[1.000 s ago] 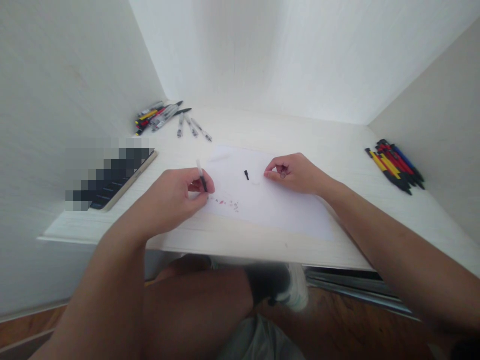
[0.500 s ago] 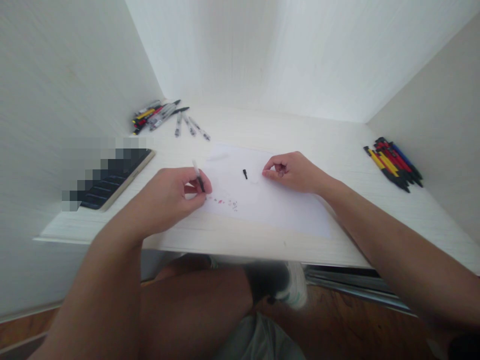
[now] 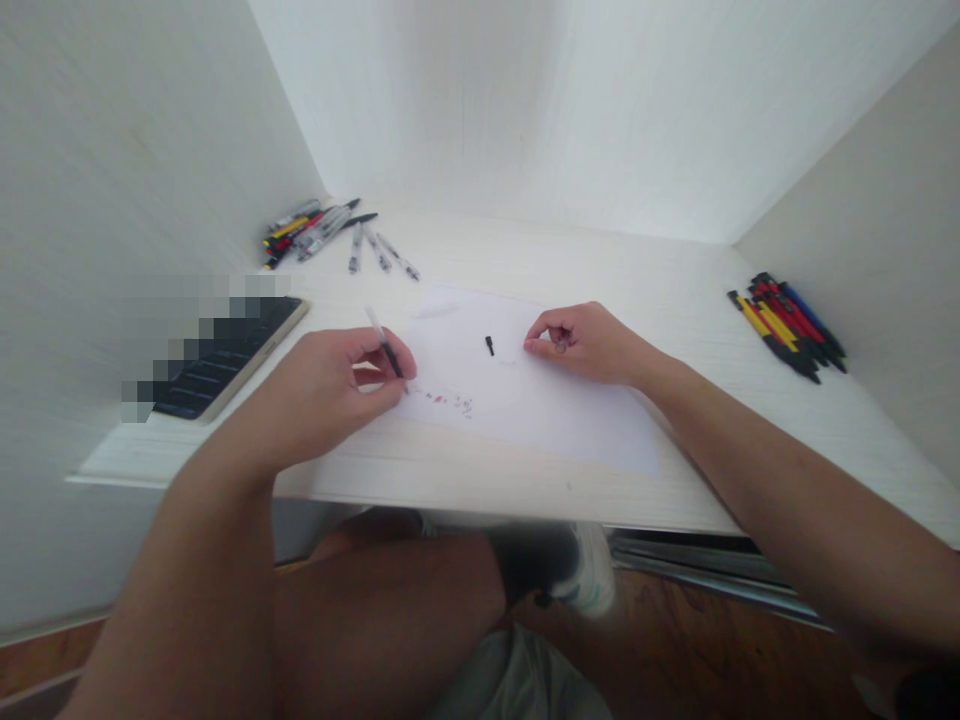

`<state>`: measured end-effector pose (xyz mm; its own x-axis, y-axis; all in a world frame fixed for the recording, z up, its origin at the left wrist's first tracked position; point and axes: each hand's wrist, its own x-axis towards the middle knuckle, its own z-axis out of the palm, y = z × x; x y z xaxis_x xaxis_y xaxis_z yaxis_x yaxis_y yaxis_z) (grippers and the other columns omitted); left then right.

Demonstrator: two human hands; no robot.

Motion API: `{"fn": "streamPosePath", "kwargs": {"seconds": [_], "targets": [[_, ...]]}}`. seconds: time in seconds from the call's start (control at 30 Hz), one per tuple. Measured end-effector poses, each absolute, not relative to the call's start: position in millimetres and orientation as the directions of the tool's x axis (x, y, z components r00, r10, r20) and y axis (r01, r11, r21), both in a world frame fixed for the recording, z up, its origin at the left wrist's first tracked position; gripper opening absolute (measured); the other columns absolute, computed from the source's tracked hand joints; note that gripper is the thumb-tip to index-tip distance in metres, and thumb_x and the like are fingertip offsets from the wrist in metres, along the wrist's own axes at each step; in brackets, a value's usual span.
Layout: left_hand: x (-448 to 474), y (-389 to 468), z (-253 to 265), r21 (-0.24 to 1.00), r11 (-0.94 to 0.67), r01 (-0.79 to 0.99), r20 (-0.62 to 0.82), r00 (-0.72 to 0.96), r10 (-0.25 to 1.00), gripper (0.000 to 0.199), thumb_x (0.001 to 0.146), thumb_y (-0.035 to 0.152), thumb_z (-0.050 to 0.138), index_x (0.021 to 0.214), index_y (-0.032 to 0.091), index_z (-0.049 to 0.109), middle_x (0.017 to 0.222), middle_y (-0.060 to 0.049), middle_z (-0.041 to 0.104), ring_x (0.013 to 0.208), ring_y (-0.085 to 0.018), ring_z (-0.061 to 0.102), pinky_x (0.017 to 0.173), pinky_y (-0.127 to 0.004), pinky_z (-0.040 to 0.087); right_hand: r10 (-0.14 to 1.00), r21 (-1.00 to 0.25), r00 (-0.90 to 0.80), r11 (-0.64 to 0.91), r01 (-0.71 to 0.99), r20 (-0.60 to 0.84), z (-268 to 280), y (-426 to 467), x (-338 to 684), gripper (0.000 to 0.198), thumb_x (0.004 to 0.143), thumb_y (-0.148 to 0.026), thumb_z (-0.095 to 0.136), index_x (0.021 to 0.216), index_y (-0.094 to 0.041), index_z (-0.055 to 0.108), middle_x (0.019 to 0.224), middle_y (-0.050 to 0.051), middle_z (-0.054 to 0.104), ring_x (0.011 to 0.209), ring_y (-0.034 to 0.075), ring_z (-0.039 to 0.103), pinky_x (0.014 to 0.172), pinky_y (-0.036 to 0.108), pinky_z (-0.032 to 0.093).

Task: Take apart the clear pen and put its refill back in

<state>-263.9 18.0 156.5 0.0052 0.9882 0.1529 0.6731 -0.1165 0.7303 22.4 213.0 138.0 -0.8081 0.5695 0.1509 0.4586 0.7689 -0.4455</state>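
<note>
My left hand [image 3: 352,385] pinches a pen [image 3: 382,340] with a clear upper barrel and a black grip. Its point is down at the left side of a white sheet of paper [image 3: 570,425], next to a row of small red and dark marks [image 3: 442,400]. On the sheet's right part rests my right hand [image 3: 581,340], fingers curled and thumb against the forefinger; whether anything is between them I cannot make out. Between the hands lies a small black pen part [image 3: 490,346]. A clear, slender piece [image 3: 436,311] lies near the paper's upper left edge.
A pile of mixed pens [image 3: 311,230] and several clear pen pieces [image 3: 386,250] lie at the back left. Red, yellow and blue pens [image 3: 787,325] are bunched at the right. A phone [image 3: 232,360] lies left. White walls enclose the desk [image 3: 480,480].
My left hand has shifted slightly left with the pen, along the row of marks. The right hand has stayed in place.
</note>
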Motion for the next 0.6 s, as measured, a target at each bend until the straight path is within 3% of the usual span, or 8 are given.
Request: {"fn": "streamPosePath", "kwargs": {"seconds": [0.17, 0.37, 0.47, 0.6], "targets": [[-263.3, 17.5, 161.3, 0.690, -0.194, 0.697, 0.316, -0.049, 0.948, 0.020, 0.091, 0.043, 0.066, 0.098, 0.024, 0.070, 0.101, 0.002, 0.066, 0.089, -0.024, 0.065, 0.080, -0.036, 0.054, 0.560, -0.460, -0.816, 0.767, 0.447, 0.142, 136.7, 212.8, 23.8, 0.014, 0.094, -0.027, 0.070, 0.100, -0.020, 0.080, 0.074, -0.002, 0.063, 0.064, 0.011, 0.054, 0.060, 0.026, 0.038], [-256.8, 18.9, 161.9, 0.632, -0.093, 0.770, 0.254, -0.092, 0.963, 0.033, 0.086, 0.048, 0.059, 0.101, 0.021, 0.070, 0.103, -0.001, 0.068, 0.084, -0.027, 0.066, 0.071, -0.039, 0.051, 0.534, -0.503, -0.840, 0.754, 0.424, 0.094, 138.8, 211.4, 24.4, 0.020, 0.088, -0.034, 0.077, 0.103, -0.021, 0.078, 0.071, -0.004, 0.057, 0.062, 0.011, 0.051, 0.058, 0.027, 0.037], [-253.6, 21.9, 158.5, 0.516, -0.111, 0.849, 0.261, -0.033, 0.965, 0.031, 0.086, 0.043, 0.049, 0.095, 0.019, 0.066, 0.108, -0.004, 0.067, 0.082, -0.027, 0.066, 0.071, -0.040, 0.049, 0.496, -0.516, -0.864, 0.764, 0.387, 0.087, 141.2, 211.2, 25.7, 0.022, 0.087, -0.035, 0.079, 0.103, -0.020, 0.077, 0.071, -0.003, 0.057, 0.062, 0.011, 0.050, 0.058, 0.028, 0.036], [-246.4, 26.4, 157.0, 0.353, -0.168, 0.920, 0.307, 0.056, 0.950, 0.030, 0.089, 0.035, 0.043, 0.092, 0.017, 0.067, 0.095, -0.006, 0.064, 0.076, -0.028, 0.063, 0.067, -0.041, 0.045, 0.472, -0.538, -0.880, 0.757, 0.372, 0.056, 142.5, 210.9, 28.0, 0.025, 0.086, -0.035, 0.080, 0.105, -0.020, 0.077, 0.072, -0.003, 0.057, 0.062, 0.011, 0.050, 0.057, 0.028, 0.035]]}}
